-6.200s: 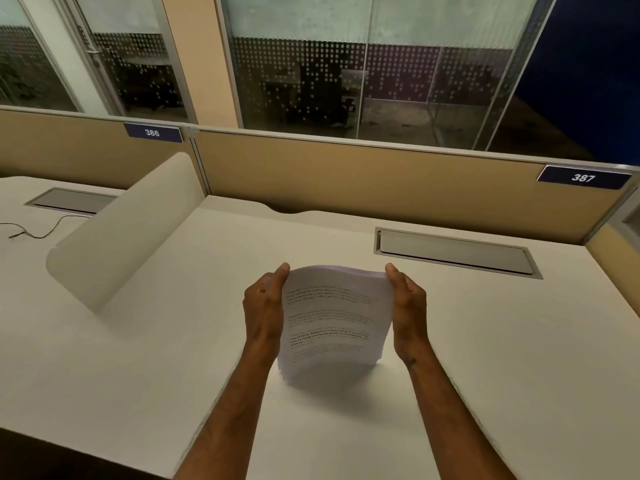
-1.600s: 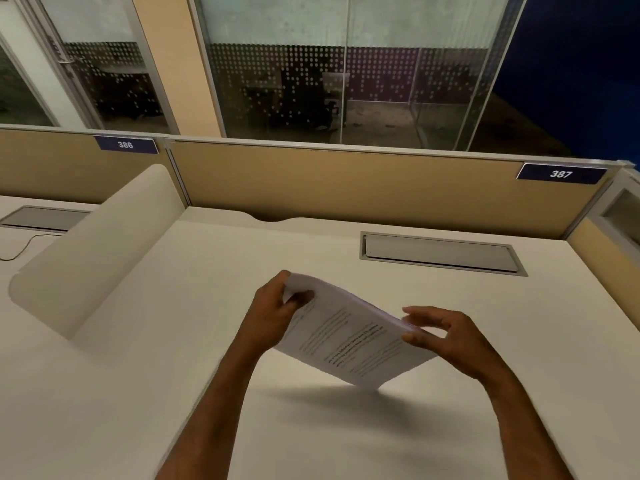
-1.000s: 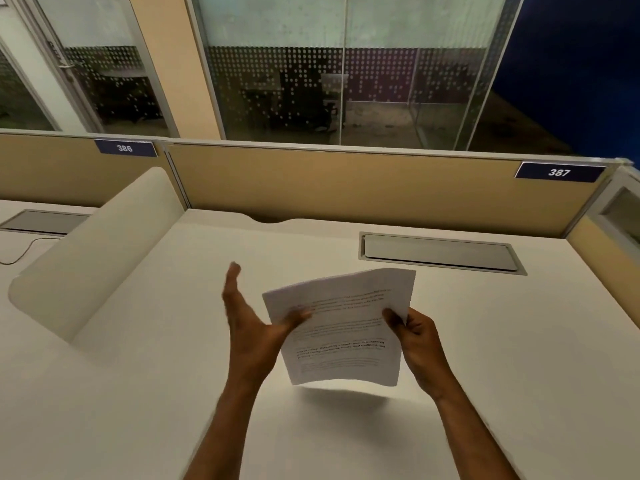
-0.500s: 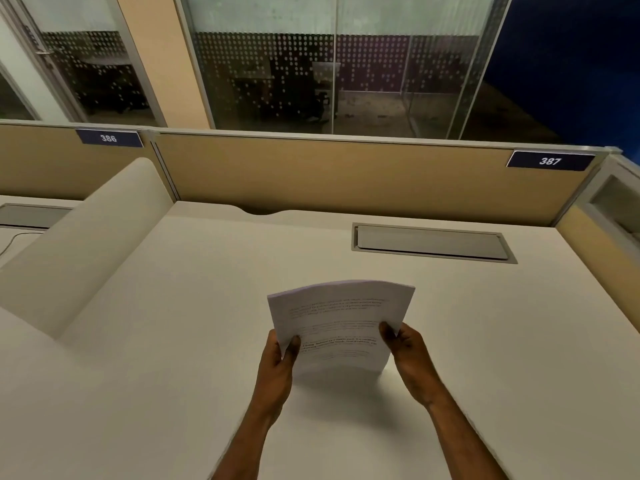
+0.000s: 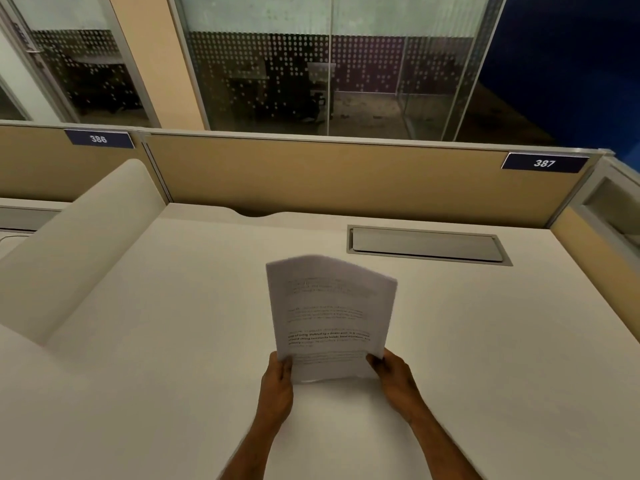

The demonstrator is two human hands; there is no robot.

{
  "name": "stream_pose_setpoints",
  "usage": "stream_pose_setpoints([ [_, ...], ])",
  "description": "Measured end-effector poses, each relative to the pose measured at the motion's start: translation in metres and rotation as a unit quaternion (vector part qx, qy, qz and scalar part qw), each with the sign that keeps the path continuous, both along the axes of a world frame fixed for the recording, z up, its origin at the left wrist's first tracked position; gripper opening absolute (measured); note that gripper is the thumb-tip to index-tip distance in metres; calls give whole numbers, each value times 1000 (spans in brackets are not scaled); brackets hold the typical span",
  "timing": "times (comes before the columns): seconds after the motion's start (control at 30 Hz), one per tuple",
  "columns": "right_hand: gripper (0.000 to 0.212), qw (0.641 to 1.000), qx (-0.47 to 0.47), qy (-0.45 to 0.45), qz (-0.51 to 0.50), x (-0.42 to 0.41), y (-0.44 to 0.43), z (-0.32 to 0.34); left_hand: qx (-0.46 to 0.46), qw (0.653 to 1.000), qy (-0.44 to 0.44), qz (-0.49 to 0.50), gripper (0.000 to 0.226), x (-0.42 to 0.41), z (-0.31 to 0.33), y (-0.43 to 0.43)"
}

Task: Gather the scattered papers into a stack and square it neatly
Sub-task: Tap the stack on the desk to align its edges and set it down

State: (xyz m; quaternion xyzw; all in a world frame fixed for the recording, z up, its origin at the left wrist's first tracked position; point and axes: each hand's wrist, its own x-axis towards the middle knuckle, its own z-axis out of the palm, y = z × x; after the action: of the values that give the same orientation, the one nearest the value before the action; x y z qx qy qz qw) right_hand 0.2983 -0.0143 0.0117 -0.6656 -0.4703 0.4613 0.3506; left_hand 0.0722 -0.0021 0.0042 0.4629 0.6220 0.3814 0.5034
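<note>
A stack of white printed papers (image 5: 329,317) stands nearly upright in the middle of the white desk (image 5: 485,341), long side up, with its bottom edge at or just above the desktop. My left hand (image 5: 277,386) grips the stack's lower left corner. My right hand (image 5: 394,382) grips the lower right corner. The top of the stack curves slightly and is blurred. No loose sheets lie elsewhere on the desk.
A curved white divider (image 5: 79,251) rises on the left. A tan partition (image 5: 346,178) with labels 386 and 387 closes the back. A grey cable hatch (image 5: 427,244) is set into the desk behind the papers.
The stack turned from landscape to portrait between my hands. Both hands slid down to its lower corners and drew closer to me.
</note>
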Motion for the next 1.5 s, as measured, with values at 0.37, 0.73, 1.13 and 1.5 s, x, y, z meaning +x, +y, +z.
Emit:
stream_pose_setpoints([
  [0.37, 23, 997, -23, 37, -71, -14, 43, 30, -7, 997, 74, 11, 27, -4, 42, 76],
  [0.73, 26, 987, -44, 53, -147, -50, 119, 27, -80, 996, 40, -25, 22, -38, 34, 177],
  [1.13, 28, 978, -106, 0, -178, -56, 228, -14, -161, 983, 78, -46, 31, -36, -8, 294],
  [1.5, 29, 966, -143, 17, -214, -48, 267, -36, -141, 974, 168, -63, 33, -37, -31, 335],
])
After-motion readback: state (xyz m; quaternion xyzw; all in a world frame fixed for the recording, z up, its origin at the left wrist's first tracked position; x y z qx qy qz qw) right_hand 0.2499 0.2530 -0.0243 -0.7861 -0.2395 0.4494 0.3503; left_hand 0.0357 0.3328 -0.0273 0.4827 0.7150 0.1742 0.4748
